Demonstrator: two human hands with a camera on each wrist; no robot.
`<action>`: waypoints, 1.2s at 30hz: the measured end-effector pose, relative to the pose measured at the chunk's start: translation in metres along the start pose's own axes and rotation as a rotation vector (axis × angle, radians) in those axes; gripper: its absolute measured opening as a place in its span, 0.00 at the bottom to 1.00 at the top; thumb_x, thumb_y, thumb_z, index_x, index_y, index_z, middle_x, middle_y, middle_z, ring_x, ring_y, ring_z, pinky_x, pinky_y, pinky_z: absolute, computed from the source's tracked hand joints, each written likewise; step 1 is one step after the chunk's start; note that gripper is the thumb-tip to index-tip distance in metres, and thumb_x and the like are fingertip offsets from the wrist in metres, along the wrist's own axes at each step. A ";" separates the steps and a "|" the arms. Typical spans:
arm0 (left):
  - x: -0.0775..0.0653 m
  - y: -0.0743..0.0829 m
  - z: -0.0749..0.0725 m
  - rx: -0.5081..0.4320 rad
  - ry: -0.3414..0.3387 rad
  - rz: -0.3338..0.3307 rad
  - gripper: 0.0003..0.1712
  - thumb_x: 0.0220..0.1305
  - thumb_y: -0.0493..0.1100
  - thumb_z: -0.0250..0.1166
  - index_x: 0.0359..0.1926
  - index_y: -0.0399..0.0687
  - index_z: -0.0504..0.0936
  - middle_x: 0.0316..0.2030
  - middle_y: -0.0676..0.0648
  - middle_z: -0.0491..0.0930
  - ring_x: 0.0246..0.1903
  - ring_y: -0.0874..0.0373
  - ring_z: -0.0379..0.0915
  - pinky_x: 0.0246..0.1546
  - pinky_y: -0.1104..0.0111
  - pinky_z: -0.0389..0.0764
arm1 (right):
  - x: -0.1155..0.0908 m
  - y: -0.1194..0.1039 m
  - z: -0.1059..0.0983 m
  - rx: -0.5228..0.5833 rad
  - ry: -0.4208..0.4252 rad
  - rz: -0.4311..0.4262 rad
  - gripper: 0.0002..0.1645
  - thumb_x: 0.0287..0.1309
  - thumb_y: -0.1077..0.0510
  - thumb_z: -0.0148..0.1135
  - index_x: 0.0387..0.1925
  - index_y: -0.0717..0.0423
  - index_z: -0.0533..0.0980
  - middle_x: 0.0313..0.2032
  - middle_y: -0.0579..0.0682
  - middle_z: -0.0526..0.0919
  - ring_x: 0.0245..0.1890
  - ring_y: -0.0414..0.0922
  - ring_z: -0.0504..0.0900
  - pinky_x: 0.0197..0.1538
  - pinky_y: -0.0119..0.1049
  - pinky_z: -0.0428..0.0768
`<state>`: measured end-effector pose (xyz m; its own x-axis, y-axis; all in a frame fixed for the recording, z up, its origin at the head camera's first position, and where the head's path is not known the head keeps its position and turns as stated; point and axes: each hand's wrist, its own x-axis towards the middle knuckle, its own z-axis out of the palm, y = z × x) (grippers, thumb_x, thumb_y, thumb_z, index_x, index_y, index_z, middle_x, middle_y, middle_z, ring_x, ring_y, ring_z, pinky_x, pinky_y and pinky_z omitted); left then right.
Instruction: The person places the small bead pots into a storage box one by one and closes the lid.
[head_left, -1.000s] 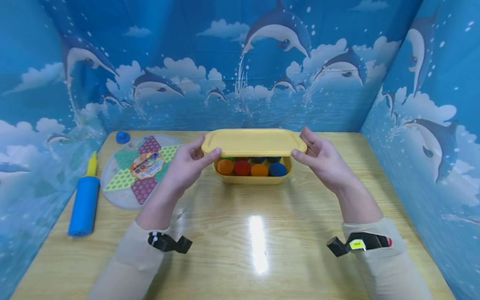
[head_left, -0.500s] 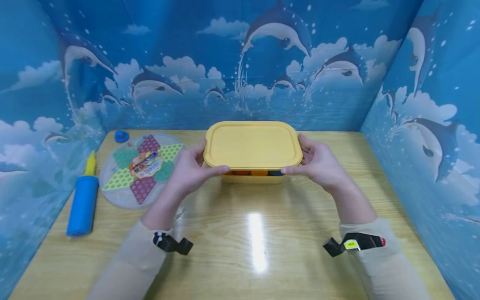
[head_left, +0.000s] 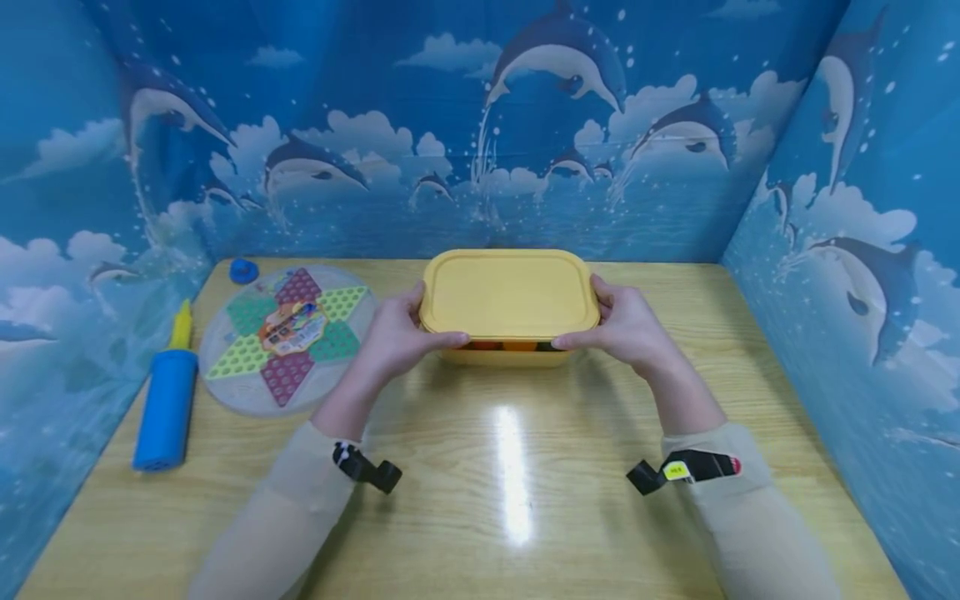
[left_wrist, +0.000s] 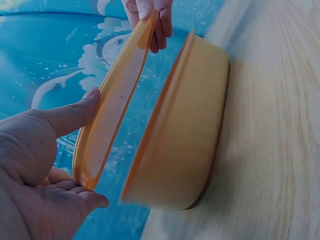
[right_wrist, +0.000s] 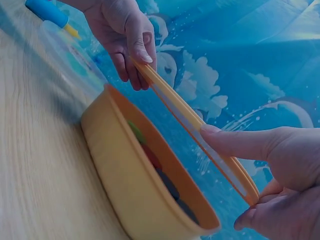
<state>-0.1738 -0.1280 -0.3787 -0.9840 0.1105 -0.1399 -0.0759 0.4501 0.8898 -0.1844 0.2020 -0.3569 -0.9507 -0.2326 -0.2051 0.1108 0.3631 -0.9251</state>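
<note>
Both hands hold a yellow rectangular lid (head_left: 510, 293) level over a yellow plastic box (head_left: 504, 358). My left hand (head_left: 396, 335) pinches its left end, thumb along the front edge and fingers beneath. At the right end my right hand (head_left: 628, 327) grips it the same way. A gap shows between the lid (left_wrist: 112, 105) and the box (left_wrist: 175, 130) in the left wrist view. Inside the box (right_wrist: 135, 175), the right wrist view shows green, red and dark round pieces (right_wrist: 151, 156). From the head view the lid hides most of them.
Left on the wooden table (head_left: 465, 500) lies a round board (head_left: 292, 340) with a coloured star pattern. Beside it are a blue pump (head_left: 167, 408) with a yellow nozzle and a small blue object (head_left: 243, 271). Dolphin-printed sheets (head_left: 375, 125) stand behind and at both sides.
The lid has come nearer and now covers more of the box's opening in the head view. Both hands have moved inward and slightly toward the front with it.
</note>
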 end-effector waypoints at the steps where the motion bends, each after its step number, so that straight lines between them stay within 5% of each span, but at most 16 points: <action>1: 0.002 -0.002 0.001 0.001 -0.004 -0.001 0.77 0.48 0.60 0.87 0.84 0.41 0.45 0.80 0.39 0.54 0.76 0.48 0.59 0.72 0.59 0.73 | 0.002 0.002 0.000 -0.007 0.002 0.008 0.78 0.47 0.60 0.89 0.84 0.59 0.40 0.84 0.52 0.37 0.80 0.52 0.56 0.67 0.38 0.79; 14: 0.011 -0.015 0.011 0.107 0.002 -0.046 0.75 0.48 0.57 0.88 0.83 0.36 0.49 0.79 0.35 0.57 0.76 0.44 0.59 0.76 0.56 0.67 | 0.017 0.029 0.009 -0.115 0.004 0.066 0.82 0.43 0.53 0.91 0.83 0.63 0.41 0.83 0.57 0.41 0.81 0.54 0.51 0.79 0.47 0.63; 27: 0.012 -0.030 0.015 0.158 0.007 -0.023 0.74 0.51 0.63 0.85 0.83 0.36 0.50 0.77 0.32 0.60 0.74 0.41 0.62 0.74 0.52 0.71 | 0.023 0.042 0.013 -0.223 0.011 0.044 0.84 0.41 0.49 0.92 0.83 0.65 0.41 0.82 0.61 0.46 0.80 0.56 0.55 0.80 0.49 0.62; 34: 0.010 -0.031 0.016 0.227 0.001 -0.022 0.75 0.52 0.67 0.83 0.83 0.35 0.49 0.71 0.27 0.69 0.48 0.41 0.78 0.46 0.55 0.82 | 0.022 0.046 0.010 -0.276 -0.023 0.012 0.83 0.45 0.43 0.90 0.83 0.63 0.40 0.82 0.61 0.46 0.80 0.56 0.55 0.79 0.50 0.63; 36: 0.010 -0.031 0.014 0.258 -0.006 -0.018 0.76 0.51 0.70 0.81 0.83 0.35 0.49 0.71 0.27 0.68 0.53 0.39 0.78 0.52 0.53 0.84 | 0.021 0.046 0.007 -0.334 -0.042 -0.021 0.82 0.48 0.38 0.86 0.83 0.64 0.40 0.82 0.61 0.45 0.81 0.57 0.52 0.81 0.53 0.60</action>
<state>-0.1792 -0.1283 -0.4142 -0.9818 0.1049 -0.1581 -0.0494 0.6629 0.7471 -0.1975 0.2073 -0.4066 -0.9382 -0.2774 -0.2069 -0.0161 0.6321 -0.7747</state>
